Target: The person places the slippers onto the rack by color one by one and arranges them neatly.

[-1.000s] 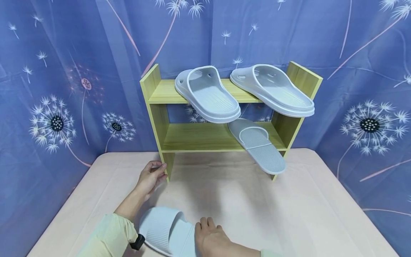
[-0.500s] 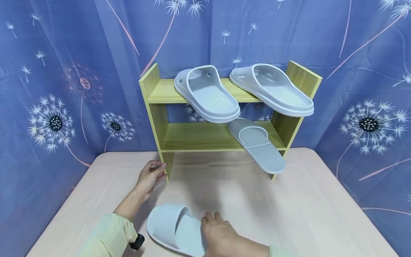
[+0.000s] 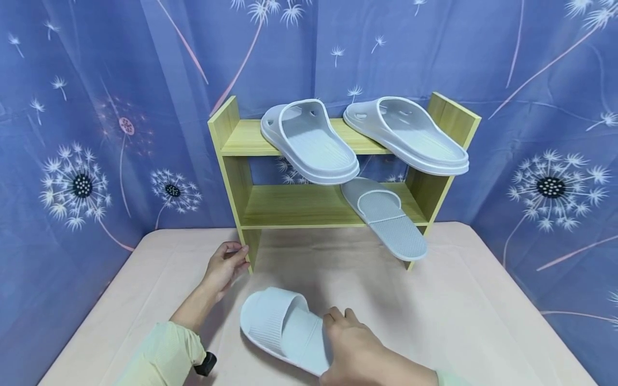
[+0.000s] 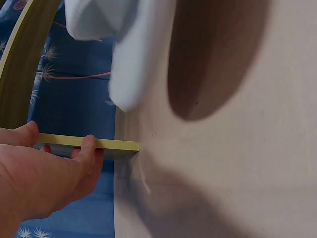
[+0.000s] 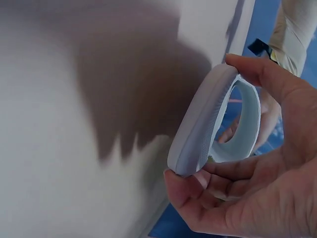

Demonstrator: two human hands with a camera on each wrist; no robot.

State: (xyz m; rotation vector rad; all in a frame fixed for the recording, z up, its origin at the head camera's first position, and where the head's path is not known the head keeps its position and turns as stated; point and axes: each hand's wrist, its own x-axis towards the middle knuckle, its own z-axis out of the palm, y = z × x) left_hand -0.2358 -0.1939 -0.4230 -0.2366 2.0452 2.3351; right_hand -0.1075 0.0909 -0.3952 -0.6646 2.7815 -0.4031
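My right hand (image 3: 354,343) grips a pale blue slipper (image 3: 275,324) by its heel end, thumb on one edge and fingers on the other, as the right wrist view shows. Its ribbed strap and toe point left, and a shadow apart from it in the left wrist view shows it off the table. My left hand (image 3: 227,268) pinches the lower left side panel (image 4: 116,145) of a wooden shoe rack (image 3: 299,206). On the rack's middle shelf a grey slipper (image 3: 386,220) sits at the right, its heel jutting out past the front edge.
Two thick light grey slippers (image 3: 314,145) stand on the rack's top shelf, overhanging its front. A pale pink cloth covers the table (image 3: 463,311). Behind and on both sides hangs a blue curtain (image 3: 111,43) with dandelion prints.
My right hand has moved the pale blue slipper right and away from me, towards the rack. The left hand stays on the side panel.
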